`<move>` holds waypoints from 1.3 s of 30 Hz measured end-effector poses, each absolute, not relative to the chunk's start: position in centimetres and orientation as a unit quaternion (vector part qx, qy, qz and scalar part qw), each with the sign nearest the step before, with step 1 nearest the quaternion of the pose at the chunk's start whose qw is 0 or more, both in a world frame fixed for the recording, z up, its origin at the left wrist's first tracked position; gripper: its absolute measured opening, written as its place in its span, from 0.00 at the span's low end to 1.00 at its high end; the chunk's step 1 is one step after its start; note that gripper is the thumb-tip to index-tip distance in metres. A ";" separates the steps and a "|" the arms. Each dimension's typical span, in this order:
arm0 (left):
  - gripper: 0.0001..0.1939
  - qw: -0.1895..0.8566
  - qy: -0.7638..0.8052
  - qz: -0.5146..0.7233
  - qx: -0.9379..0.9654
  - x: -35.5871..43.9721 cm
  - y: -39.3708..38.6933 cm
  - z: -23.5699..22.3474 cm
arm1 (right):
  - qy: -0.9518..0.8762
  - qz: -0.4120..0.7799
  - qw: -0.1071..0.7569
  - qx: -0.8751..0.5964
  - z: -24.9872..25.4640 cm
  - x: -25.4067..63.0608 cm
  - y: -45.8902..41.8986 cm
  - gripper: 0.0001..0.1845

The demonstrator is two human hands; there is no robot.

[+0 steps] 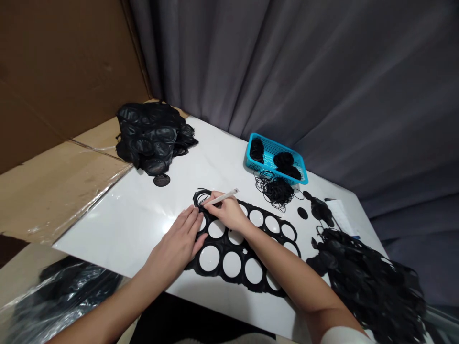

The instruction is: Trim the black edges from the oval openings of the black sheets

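Observation:
A black rubber sheet (220, 249) with rows of round holes lies flat on the white table. My left hand (184, 234) rests on its left part, fingers stretched out and pressing it down. In my right hand (227, 210) is a slim white pen-like tool (222, 196), slanting up to the right. Its lower end is at the sheet's far left corner, beside a thin black ring (202, 197); the fingers partly hide the tip. I cannot tell whether the tip touches the ring.
A stack of black sheets (154, 134) and a black disc (161, 180) sit at the back left. A blue basket (276, 167) holds bundles of black rings, with loose rings (276, 190) in front. Black scraps (366, 282) heap at the right, near a white paper (339, 215).

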State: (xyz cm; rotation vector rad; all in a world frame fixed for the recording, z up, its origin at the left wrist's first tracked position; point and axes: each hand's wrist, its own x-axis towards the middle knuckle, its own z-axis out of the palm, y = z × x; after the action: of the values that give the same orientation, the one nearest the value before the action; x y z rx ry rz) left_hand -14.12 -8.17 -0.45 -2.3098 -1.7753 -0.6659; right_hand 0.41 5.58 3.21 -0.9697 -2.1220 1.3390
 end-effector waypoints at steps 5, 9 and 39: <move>0.25 0.077 -0.590 -0.227 -0.771 -14.2 -8.1 -0.4 | -0.781 0.474 0.227 -0.337 3.2 0.3 5.7 0.04; 0.24 0.072 -0.590 -0.229 -0.771 -14.1 -8.1 -0.3 | -0.821 0.421 0.241 -0.300 2.9 0.6 5.2 0.06; 0.28 -0.048 -0.621 -0.266 -0.736 -16.6 -6.0 -0.2 | -0.645 0.286 0.323 -0.631 7.9 17.1 16.5 0.10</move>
State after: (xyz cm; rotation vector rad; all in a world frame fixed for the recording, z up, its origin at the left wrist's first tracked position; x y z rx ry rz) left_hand -16.57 -5.95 -0.21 -2.3857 -2.0129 -0.8612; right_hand 17.06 16.46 7.89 -1.6569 -1.6929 0.7499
